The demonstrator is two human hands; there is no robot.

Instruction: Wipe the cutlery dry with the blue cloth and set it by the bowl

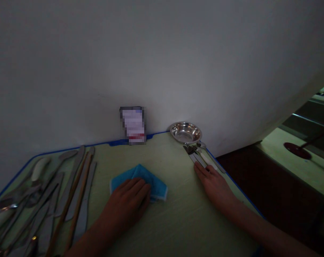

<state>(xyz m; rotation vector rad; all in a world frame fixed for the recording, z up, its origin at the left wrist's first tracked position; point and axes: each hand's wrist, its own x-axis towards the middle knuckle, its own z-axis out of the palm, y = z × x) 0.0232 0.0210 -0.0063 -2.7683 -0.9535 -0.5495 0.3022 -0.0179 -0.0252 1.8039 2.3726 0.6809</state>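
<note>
My left hand (131, 198) is closed on a folded blue cloth (159, 187) with pale edges, which lies on the light-coloured table (172, 221). At the table's right side, my right hand (214, 185) has its fingers together on the near ends of several pieces of cutlery (195, 154). A white-handled piece (204, 158) lies among them, close to my thumb. Just beyond this cutlery stands a shiny metal bowl (185, 132). The parts of the cutlery under my fingers are hidden.
Many knives and spoons (41, 192) spread over the left side, with two brown wooden sticks (77, 200) beside them. A blurred phone-like rectangle (134, 125) leans against the wall (151, 53). A blue rim (242, 192) edges the table. Dark floor (271, 185) shows at right.
</note>
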